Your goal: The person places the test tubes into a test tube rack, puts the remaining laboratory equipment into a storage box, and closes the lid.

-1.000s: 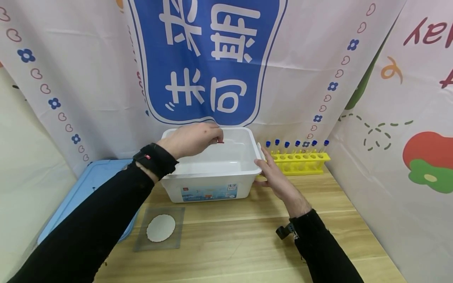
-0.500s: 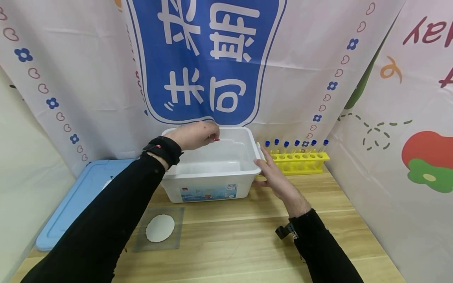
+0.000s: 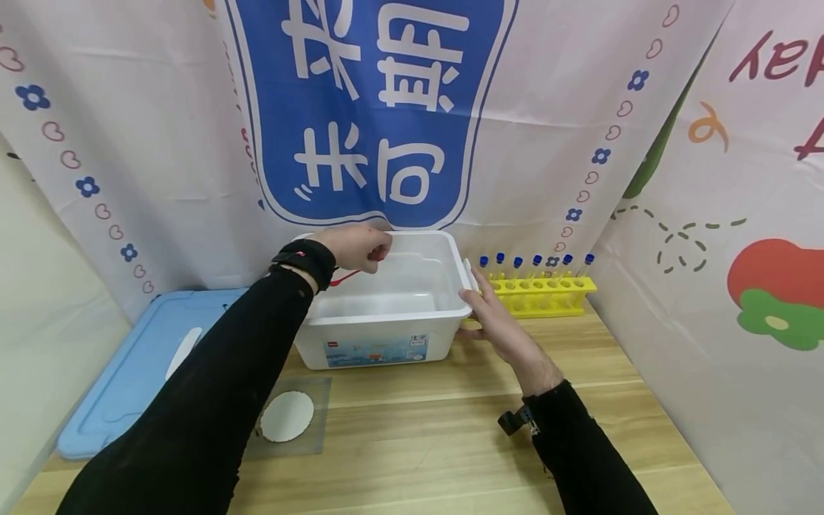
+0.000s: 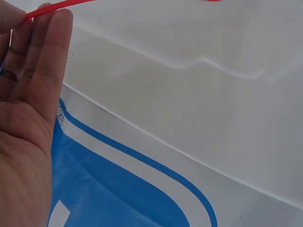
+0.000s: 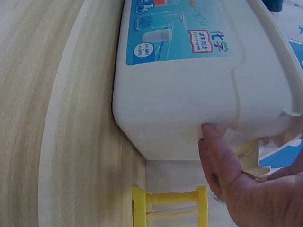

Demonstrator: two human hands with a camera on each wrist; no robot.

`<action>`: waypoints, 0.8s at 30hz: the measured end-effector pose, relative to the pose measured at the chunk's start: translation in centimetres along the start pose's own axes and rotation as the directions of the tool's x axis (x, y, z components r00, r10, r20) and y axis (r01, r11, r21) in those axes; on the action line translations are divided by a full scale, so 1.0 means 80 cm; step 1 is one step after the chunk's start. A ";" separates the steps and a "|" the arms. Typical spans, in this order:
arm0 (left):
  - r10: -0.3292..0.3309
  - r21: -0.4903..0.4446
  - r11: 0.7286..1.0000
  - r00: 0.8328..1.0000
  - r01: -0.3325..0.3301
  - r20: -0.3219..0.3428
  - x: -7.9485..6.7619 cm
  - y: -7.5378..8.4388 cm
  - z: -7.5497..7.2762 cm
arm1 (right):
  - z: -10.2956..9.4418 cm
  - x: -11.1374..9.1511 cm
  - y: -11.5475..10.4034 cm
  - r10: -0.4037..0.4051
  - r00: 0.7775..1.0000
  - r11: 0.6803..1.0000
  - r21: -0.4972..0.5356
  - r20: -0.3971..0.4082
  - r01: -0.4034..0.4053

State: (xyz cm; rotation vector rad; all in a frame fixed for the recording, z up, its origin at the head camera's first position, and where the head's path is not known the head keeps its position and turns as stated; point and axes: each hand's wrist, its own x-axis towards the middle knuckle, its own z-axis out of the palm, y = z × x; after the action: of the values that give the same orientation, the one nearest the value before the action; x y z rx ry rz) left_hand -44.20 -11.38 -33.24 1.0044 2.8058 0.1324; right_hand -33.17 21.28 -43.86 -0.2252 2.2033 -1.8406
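My left hand [image 3: 357, 248] is over the inside of a white plastic storage box [image 3: 386, 340], pinching a thin red plastic stick [image 3: 345, 278]. In the left wrist view, thumb and fingers meet on the red stick at the top left, and its far part runs out of frame. My right hand [image 3: 505, 332] rests at the right end of the box, with fingers against the outer wall near the rim and side latch. The right wrist view shows the extended fingers [image 5: 220, 156] touching that wall.
A yellow rack [image 3: 547, 287] of blue-capped tubes stands right of the box. To the left lies a blue lid [image 3: 122, 379] with a white elongated thing [image 3: 183, 350] on it. A white disc [image 3: 287, 416] sits on a grey mesh square [image 3: 315, 422] in front. A printed curtain hangs behind.
My left hand has shifted slightly left and turned, and more of the red stick shows. The left forearm has moved right, uncovering the white thing on the lid. My right hand stays at the box.
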 end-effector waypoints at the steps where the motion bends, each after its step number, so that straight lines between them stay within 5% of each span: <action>1: -0.003 0.013 1.000 1.000 0.003 0.006 0.003 -0.002 0.002 | 0.000 0.000 0.000 -0.001 1.000 1.000 0.002 0.001 0.001; 11: -0.060 0.102 0.994 0.993 0.050 0.097 0.016 -0.019 0.012 | -0.002 0.001 0.002 0.001 1.000 1.000 0.010 0.001 -0.001; 17: -0.044 0.140 0.990 0.989 0.024 0.143 0.049 -0.065 0.042 | -0.003 0.001 0.002 -0.011 1.000 1.000 0.019 -0.003 0.011; 24: -0.072 0.181 0.982 0.985 0.044 0.155 0.066 -0.093 0.065 | 0.000 0.003 0.002 -0.012 1.000 1.000 0.013 -0.015 0.012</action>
State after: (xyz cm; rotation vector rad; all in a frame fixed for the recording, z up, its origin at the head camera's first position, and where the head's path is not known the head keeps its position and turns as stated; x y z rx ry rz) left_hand -51.89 -13.59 -40.00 0.9211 2.7319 -0.2005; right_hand -33.39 21.27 -44.07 -0.2236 2.2037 -1.8678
